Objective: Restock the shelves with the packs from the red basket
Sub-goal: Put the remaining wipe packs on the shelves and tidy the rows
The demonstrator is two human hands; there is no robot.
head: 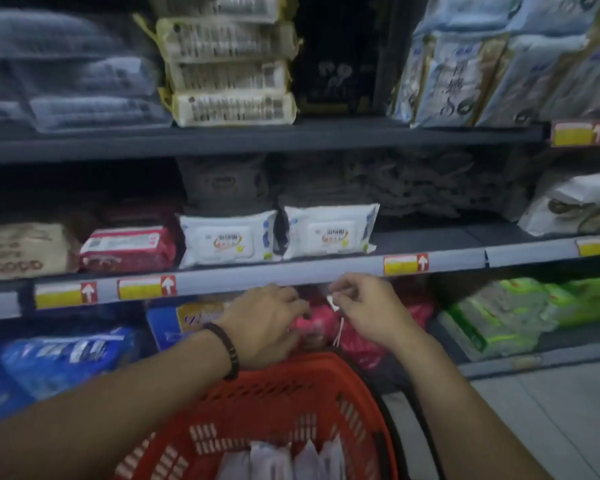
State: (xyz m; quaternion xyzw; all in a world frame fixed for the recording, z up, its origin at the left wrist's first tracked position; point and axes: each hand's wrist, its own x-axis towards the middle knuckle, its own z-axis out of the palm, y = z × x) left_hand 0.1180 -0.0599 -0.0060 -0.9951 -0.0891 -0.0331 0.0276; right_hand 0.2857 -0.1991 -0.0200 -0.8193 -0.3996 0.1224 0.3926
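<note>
Red plastic mesh forms the basket [278,403] at the bottom of the head view, and several white packs [284,459] stand upright inside it. Beyond its far rim, on the lowest shelf [534,358], lie pink packs [323,323]. The left hand [267,323], a dark bracelet [227,348] on its wrist, curls its fingers over a pink pack. The right hand [364,306] pinches a small white scrap [333,302] between thumb and fingertips, above the pink packs.

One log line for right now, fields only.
left hand on pink pack | right hand pinching white tab | basket holds white packs
</note>
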